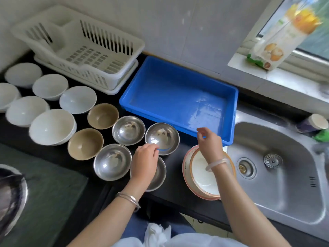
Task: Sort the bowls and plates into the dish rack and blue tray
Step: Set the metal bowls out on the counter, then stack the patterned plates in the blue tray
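Observation:
A white dish rack (92, 72) stands at the back left and holds nothing; a blue tray (179, 97) beside it is bare too. Several steel bowls lie in front. My left hand (145, 162) touches the near rim of one steel bowl (162, 136) and hovers over another steel bowl (159, 175). My right hand (210, 143) hangs with loosely curled fingers above a stack of plates (201, 179) by the tray's front edge and holds nothing. Two brown bowls (102, 115) and several white bowls (51, 126) fill the left of the black counter.
A steel sink (277, 168) lies to the right, with a cup (313, 123) and a green item at its far corner. A carton (283, 38) leans on the windowsill. A glass stove top (41, 189) with a pan (10, 193) sits at the near left.

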`<state>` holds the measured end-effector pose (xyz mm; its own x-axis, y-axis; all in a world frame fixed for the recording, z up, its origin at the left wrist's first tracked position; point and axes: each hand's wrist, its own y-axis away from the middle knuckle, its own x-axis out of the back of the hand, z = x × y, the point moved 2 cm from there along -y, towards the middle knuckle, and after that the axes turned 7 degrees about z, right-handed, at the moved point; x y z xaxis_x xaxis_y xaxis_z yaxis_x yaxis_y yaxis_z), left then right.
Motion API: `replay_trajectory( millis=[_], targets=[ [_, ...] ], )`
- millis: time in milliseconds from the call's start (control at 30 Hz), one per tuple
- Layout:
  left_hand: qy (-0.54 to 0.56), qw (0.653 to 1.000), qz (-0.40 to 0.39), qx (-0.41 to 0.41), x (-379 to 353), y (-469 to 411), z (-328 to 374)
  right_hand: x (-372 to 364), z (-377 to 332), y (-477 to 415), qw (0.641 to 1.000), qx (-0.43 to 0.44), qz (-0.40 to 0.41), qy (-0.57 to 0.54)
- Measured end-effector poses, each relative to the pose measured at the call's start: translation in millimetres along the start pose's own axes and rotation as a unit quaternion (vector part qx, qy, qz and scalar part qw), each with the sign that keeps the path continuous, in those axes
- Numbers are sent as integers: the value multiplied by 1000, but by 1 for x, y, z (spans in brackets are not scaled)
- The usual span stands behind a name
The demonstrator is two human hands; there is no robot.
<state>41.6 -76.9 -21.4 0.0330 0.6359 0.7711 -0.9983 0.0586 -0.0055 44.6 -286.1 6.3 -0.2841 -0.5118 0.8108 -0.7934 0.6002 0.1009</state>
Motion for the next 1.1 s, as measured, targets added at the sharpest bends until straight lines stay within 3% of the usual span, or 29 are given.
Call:
replay_trajectory(
  millis=[167,367,767,1100],
  targets=[
    [50,991,-119,-45,-31,6,44,45,60,23,994,-45,86,41],
    [22,972,-225,-58,-64,21,65,51,122,55,987,-159,-9,27],
    [13,982,-178,-60,-68,-1,76,36,117,73,980,-182,49,-57],
    [-17,986,-155,-66,-69,-11,81,32,107,70,973,-219,78,-7]
  ],
)
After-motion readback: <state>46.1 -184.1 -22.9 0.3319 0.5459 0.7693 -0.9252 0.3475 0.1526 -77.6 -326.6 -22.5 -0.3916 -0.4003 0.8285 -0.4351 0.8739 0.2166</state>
